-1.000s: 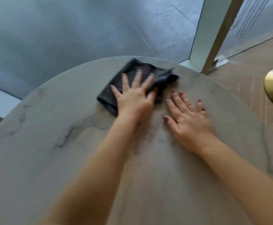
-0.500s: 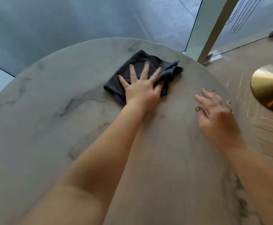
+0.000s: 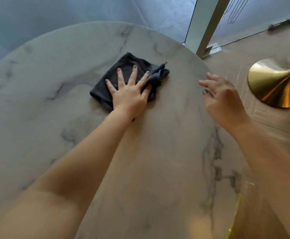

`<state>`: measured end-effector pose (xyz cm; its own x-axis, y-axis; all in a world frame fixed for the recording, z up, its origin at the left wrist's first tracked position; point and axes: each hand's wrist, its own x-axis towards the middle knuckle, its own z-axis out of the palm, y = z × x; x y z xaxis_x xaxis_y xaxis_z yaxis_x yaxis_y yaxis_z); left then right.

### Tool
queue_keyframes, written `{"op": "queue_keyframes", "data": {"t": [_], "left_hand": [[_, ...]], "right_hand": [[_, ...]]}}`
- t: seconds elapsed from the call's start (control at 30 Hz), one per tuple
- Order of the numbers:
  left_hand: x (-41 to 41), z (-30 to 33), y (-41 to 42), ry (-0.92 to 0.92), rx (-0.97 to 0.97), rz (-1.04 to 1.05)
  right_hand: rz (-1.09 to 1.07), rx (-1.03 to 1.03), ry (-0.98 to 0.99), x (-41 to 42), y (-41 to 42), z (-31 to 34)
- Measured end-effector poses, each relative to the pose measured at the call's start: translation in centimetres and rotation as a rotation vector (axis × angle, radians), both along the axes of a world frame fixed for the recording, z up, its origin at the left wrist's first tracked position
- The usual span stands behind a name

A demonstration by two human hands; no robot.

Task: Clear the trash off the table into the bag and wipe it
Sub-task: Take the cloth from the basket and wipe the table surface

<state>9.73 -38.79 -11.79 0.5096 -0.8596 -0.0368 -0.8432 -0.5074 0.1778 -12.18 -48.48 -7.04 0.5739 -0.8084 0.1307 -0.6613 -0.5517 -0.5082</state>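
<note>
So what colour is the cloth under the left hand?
Dark charcoal grey, almost black; the cloth shows best in the head view.

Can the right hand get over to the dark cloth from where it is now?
Probably yes. The right hand is open near the table's right edge, with bare marble between it and the dark cloth. Only the left hand, pressing flat on the cloth, takes up part of it.

No readable text, labels, brands or numbers show on anything in view
</note>
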Motion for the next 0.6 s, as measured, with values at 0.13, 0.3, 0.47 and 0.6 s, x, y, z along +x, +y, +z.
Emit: {"op": "queue_keyframes", "data": {"t": [0.13, 0.3, 0.47, 0.6], "left_hand": [[-11.9, -0.8, 2.5, -0.008, 0.018, -0.295], [-17.1, 1.5, 9.6, 0.481, -0.163, -0.305], [-14.5, 4.4, 21.3, 0.623, -0.635, 0.120], [-12.8, 5.6, 30.9, 0.491, -0.688, 0.544]], "right_hand": [[0.033, 0.038, -0.050, 0.8, 1.5, 0.4], [0.177, 0.222, -0.150, 1.2, 7.6, -0.3], [0.290, 0.069, 0.578, -0.1, 11.6, -2.8], [0.262, 0.081, 0.642, 1.5, 13.5, -2.8]]}}
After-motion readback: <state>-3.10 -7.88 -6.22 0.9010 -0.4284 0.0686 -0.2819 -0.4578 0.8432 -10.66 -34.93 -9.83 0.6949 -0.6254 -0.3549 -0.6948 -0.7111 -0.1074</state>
